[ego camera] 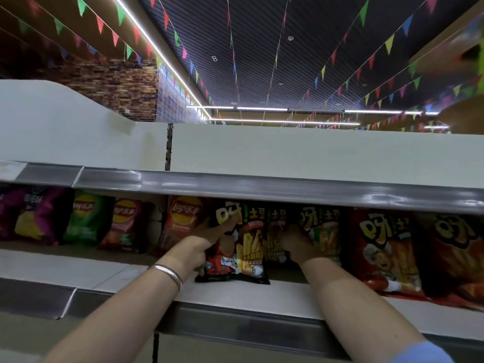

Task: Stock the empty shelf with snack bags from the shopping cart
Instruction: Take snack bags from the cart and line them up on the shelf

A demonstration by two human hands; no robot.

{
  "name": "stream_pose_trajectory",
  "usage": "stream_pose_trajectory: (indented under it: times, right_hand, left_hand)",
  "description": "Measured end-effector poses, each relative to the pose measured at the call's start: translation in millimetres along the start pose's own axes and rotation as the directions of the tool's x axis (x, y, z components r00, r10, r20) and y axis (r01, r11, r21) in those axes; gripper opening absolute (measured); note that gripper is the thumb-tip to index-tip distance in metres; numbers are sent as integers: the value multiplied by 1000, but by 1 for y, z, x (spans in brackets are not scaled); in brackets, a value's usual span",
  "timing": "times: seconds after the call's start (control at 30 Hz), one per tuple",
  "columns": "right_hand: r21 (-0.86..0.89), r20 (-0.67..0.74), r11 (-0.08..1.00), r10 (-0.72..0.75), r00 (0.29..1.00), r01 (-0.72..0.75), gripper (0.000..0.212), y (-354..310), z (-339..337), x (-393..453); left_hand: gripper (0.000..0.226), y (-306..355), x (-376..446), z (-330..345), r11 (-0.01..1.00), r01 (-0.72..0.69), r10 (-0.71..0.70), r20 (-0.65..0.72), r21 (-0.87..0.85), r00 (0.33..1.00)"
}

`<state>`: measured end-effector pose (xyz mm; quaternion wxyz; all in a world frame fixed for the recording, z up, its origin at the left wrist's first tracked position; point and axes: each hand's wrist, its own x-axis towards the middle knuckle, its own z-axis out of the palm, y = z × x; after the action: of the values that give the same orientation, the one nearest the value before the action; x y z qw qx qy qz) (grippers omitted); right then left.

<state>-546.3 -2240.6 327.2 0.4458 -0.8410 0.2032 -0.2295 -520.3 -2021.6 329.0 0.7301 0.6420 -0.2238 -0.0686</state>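
Both my arms reach into a white shelf (262,292). My left hand (209,234) grips the left edge of a black fries snack bag (246,247) that stands upright on the shelf, thumb on its front. My right hand (296,244) reaches behind and beside that bag, fingers curled on a second black bag (320,231) further back. The fingertips of both hands are partly hidden by the bags. The shopping cart is out of view.
Red fries bags (385,247) stand to the right. An orange Lay's bag (180,221), plus red, green and purple bags (89,218), stand to the left. The upper shelf's grey rail (262,184) hangs close above the bags. Pennant strings cross the ceiling.
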Motion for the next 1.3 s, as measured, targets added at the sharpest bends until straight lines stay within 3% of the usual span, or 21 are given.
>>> stream_pose_trajectory:
  times: [0.2, 0.33, 0.5, 0.57, 0.7, 0.83, 0.93, 1.07, 1.2, 1.3]
  right_hand:
    - [61, -5, 998, -32, 999, 33, 64, -2, 4, 6]
    - [34, 10, 996, -82, 997, 82, 35, -11, -1, -10]
    - [-86, 10, 980, -178, 984, 178, 22, -20, -11, -30]
    - [-119, -16, 976, -187, 982, 184, 28, -22, -17, -36]
    - [-59, -109, 988, -151, 983, 145, 58, -15, -22, -43]
    - [-14, -69, 992, -126, 990, 125, 66, -1, -20, -44]
    - [-42, -35, 988, -150, 988, 149, 71, -1, -20, -47]
    - [-115, -16, 981, -162, 987, 159, 76, -3, -17, -48]
    - [-124, -26, 980, -158, 987, 154, 78, 0, -14, -45]
    - [-115, -29, 980, -167, 986, 163, 77, 2, -13, -43]
  left_hand:
    - [131, -8, 13, -4, 997, 73, -72, 28, -35, 997]
    - [124, -13, 20, -11, 993, 87, -85, 32, -78, 996]
    - [96, -13, 21, -8, 993, 64, -62, 28, -103, 998]
    - [89, -13, 22, 0, 990, 90, -80, 93, -112, 992]
    - [39, -7, 23, 33, 987, 128, -104, 223, -96, 969]
    - [49, -14, 27, 59, 993, 89, -61, 314, -75, 947]
    - [31, -16, 31, 57, 992, 65, -28, 321, -105, 947]
    - [61, -24, 40, 56, 993, 31, 4, 293, -114, 956]
    - [110, -32, 47, 55, 986, 30, 10, 237, -164, 971]
    - [108, -34, 48, 57, 987, 23, 18, 251, -161, 968]
